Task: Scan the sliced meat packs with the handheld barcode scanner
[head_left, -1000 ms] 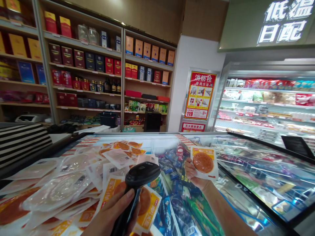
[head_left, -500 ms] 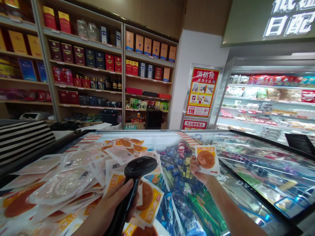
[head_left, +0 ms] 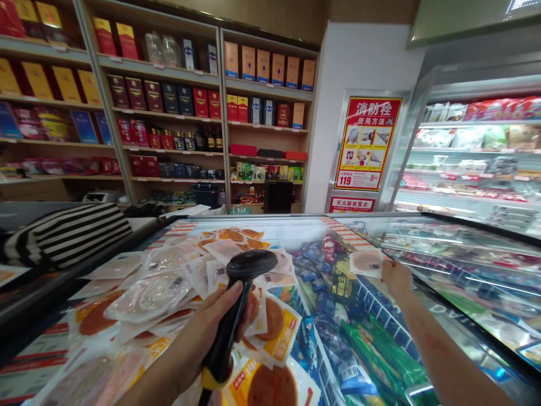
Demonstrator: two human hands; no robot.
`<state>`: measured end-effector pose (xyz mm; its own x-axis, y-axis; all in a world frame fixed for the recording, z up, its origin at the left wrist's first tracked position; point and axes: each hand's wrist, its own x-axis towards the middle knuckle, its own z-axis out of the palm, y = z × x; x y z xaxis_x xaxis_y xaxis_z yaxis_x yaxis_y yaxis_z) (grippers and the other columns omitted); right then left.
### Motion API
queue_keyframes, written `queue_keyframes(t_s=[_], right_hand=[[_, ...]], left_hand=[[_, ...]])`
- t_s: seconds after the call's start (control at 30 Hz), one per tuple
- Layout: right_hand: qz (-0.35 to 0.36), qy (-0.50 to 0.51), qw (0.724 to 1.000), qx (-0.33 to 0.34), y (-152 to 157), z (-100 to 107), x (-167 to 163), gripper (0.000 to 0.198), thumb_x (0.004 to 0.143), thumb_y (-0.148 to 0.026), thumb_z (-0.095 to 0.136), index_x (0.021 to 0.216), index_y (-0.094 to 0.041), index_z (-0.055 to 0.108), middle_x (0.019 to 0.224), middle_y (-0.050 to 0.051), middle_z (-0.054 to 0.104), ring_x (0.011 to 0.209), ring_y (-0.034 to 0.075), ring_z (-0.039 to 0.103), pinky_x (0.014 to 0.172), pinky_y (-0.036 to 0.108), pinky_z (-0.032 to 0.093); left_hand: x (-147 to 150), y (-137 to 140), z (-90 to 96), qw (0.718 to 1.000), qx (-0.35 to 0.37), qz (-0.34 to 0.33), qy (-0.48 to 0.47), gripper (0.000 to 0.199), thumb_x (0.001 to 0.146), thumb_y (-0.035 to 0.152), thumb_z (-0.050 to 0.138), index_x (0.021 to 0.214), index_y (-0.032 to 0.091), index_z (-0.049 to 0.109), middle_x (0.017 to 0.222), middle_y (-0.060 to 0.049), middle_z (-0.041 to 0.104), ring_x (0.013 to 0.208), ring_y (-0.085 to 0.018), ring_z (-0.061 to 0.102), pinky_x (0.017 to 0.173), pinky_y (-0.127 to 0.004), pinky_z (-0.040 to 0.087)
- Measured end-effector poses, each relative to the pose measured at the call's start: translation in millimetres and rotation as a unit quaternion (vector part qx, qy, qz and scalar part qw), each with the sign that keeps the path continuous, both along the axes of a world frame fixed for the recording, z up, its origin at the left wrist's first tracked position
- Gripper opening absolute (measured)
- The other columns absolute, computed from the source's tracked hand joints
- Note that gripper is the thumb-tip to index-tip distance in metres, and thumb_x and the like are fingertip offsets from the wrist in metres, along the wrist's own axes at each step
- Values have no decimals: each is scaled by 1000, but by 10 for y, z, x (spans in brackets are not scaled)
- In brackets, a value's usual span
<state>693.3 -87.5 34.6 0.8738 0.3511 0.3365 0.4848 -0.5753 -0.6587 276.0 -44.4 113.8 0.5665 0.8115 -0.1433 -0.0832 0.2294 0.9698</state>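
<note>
My left hand (head_left: pixel 224 316) is wrapped round the handle of a black barcode scanner (head_left: pixel 252 263), its head tilted up over the freezer. Held by one edge in my right hand (head_left: pixel 396 278) is a flat ham slice packet (head_left: pixel 366 263), its pale back with a small label facing me. Beneath and left of the scanner lies a loose heap of similar packets (head_left: pixel 152 299), some showing orange-and-white fronts with a round reddish slice. Below my right hand, blue and green frozen bags (head_left: pixel 380 349) fill the white wire basket (head_left: pixel 376 307).
A sliding glass lid (head_left: pixel 477 282) covers the freezer's right part. Shelves of boxed bottles (head_left: pixel 169 101) stand behind, beside a red fire-hydrant notice (head_left: pixel 367 144). A lit chiller (head_left: pixel 477 152) is at right, and a black-and-white striped cloth item (head_left: pixel 71 234) lies at left.
My right hand has moved right and turned the packet from its printed front to its pale back. The camera view has shifted, with the scanner still in my left hand.
</note>
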Motion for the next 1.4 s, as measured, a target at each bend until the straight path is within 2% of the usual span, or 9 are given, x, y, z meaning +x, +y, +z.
queue_keyframes(t_s=[0.17, 0.27, 0.4, 0.57, 0.63, 0.8, 0.93, 1.17, 1.4], right_hand=[[-47, -97, 994, -27, -70, 183, -110, 46, 66, -34, 38, 99, -5, 52, 96, 21, 54, 93, 31, 48, 73, 40, 36], [129, -150, 980, -26, 116, 182, -577, 38, 67, -36, 40, 91, -12, 56, 94, 14, 58, 91, 25, 50, 78, 36, 36], [338, -64, 938, -31, 552, 126, -1323, 37, 68, -44, 40, 89, -17, 56, 83, 9, 62, 81, 20, 55, 73, 31, 39], [273, 33, 959, -65, 1072, 154, -1806, 39, 53, -49, 56, 73, -16, 58, 84, 15, 61, 88, 27, 52, 73, 38, 36], [271, 112, 956, -9, 1178, 172, -1856, 35, 41, -38, 66, 67, -17, 57, 84, 14, 61, 89, 28, 51, 72, 37, 36], [310, 280, 898, 140, 999, 249, -1701, 25, 53, -27, 57, 76, -18, 56, 70, 4, 63, 70, 19, 57, 61, 29, 42], [343, 412, 814, 225, 593, 294, -1428, 21, 54, -26, 59, 73, -19, 55, 62, -2, 61, 56, 13, 55, 55, 27, 44], [328, 491, 722, 361, 375, 78, -1441, 29, 49, -13, 62, 76, -21, 53, 60, -4, 62, 58, 13, 58, 56, 26, 46], [337, 474, 716, 386, 466, 23, -1793, 32, 49, -14, 61, 80, -19, 53, 70, -1, 64, 68, 17, 59, 60, 28, 47]], left_hand=[[-40, 43, -3, 1000, 3, 27, -16, 27, 69, 41, 48, 65, 14, 52, 54, 0, 53, 44, -7, 45, 43, -17, 35], [-47, 66, -11, 999, 10, 31, -22, 30, 69, 43, 46, 64, 14, 51, 55, 0, 54, 44, -7, 46, 43, -18, 35], [-29, 55, 12, 999, 5, 44, -12, 33, 67, 45, 47, 62, 13, 51, 52, 0, 54, 41, -7, 45, 41, -18, 34], [-7, -21, 95, 997, 12, 74, -11, 33, 67, 47, 46, 62, 14, 48, 48, 2, 50, 39, -6, 43, 40, -17, 32], [-5, -43, 117, 997, 13, 76, -10, 32, 68, 47, 45, 62, 15, 47, 47, 3, 49, 38, -7, 43, 39, -17, 31], [7, -48, 108, 998, 20, 54, 6, 32, 68, 44, 46, 62, 14, 48, 46, 2, 49, 39, -7, 42, 40, -18, 29], [22, -43, 50, 999, -1, 30, -13, 31, 68, 45, 46, 64, 14, 48, 49, 2, 50, 39, -6, 42, 40, -18, 29], [57, -147, 19, 999, -15, -2, -29, 32, 70, 46, 43, 68, 14, 48, 52, 2, 48, 38, -6, 41, 40, -19, 29], [90, -250, 41, 996, -75, -34, -39, 31, 68, 45, 45, 66, 15, 49, 53, 1, 50, 39, -6, 41, 40, -18, 28]])
